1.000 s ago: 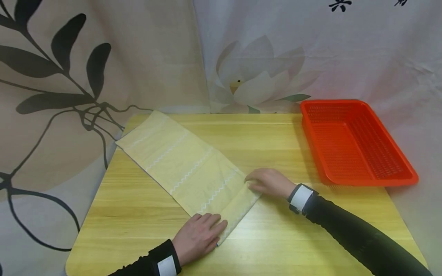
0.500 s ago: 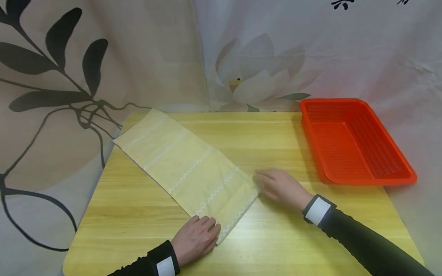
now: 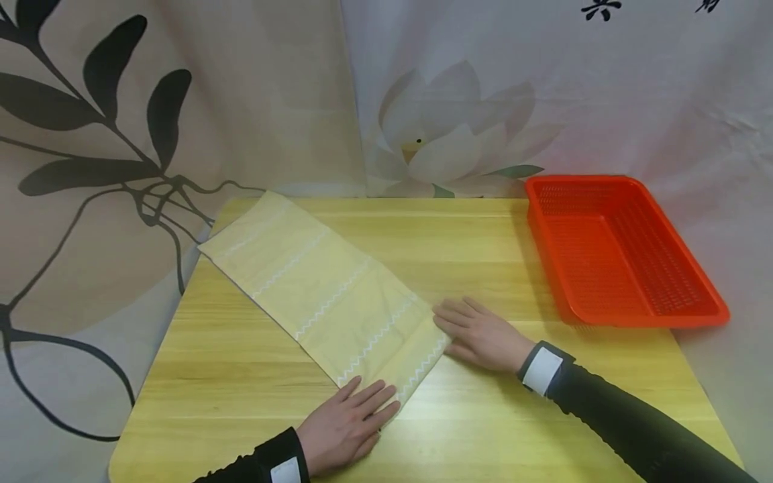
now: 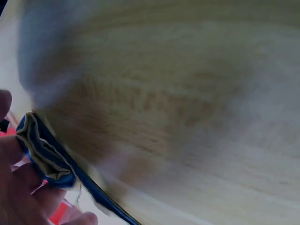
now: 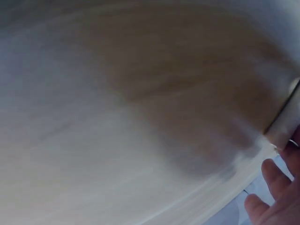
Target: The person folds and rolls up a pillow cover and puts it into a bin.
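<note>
Head view, one cloth [image 3: 329, 292], one basket [image 3: 628, 268]

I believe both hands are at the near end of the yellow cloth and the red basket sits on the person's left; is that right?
Not quite: the head view shows the red basket on the person's right; the left hand and right hand are at the near end of the yellow cloth.

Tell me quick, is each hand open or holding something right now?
Left hand: open, resting spread on the folded, rectangular pale yellow cloth with white zigzag lines.
Right hand: open, touching a corner of that cloth.
</note>
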`<action>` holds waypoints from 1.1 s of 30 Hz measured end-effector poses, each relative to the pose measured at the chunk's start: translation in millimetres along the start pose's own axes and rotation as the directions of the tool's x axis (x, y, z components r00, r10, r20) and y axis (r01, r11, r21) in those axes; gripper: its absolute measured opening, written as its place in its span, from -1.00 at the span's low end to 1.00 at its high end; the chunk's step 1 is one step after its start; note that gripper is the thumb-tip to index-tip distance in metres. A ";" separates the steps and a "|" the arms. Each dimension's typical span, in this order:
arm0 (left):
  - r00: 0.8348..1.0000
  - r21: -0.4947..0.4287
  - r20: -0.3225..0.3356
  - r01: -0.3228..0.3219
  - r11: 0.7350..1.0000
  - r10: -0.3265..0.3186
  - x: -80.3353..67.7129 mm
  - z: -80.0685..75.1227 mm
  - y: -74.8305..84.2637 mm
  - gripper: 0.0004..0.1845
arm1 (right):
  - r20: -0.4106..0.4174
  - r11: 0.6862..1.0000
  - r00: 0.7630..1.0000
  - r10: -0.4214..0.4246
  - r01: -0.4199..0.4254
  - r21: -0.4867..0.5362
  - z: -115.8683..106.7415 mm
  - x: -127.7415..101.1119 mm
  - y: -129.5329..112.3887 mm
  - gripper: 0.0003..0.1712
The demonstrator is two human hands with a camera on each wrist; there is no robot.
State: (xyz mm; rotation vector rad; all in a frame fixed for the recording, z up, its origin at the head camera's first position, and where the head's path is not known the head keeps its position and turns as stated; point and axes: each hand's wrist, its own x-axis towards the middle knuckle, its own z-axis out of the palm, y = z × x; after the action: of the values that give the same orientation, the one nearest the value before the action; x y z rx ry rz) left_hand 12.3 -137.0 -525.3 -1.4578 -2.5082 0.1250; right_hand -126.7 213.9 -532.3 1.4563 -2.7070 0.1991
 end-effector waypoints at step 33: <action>0.988 0.043 -0.154 0.042 0.998 -0.035 12.5 1.3 5.4 -0.62 | -0.017 0.993 0.998 -0.066 0.064 -0.096 -1.1 8.3 2.4 -0.34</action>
State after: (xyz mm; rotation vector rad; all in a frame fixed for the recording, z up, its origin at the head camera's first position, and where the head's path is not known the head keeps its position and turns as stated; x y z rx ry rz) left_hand 10.6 -123.4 -525.6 -1.3462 -2.3932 0.0612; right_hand -133.3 208.5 -530.5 1.5044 -2.6096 0.0800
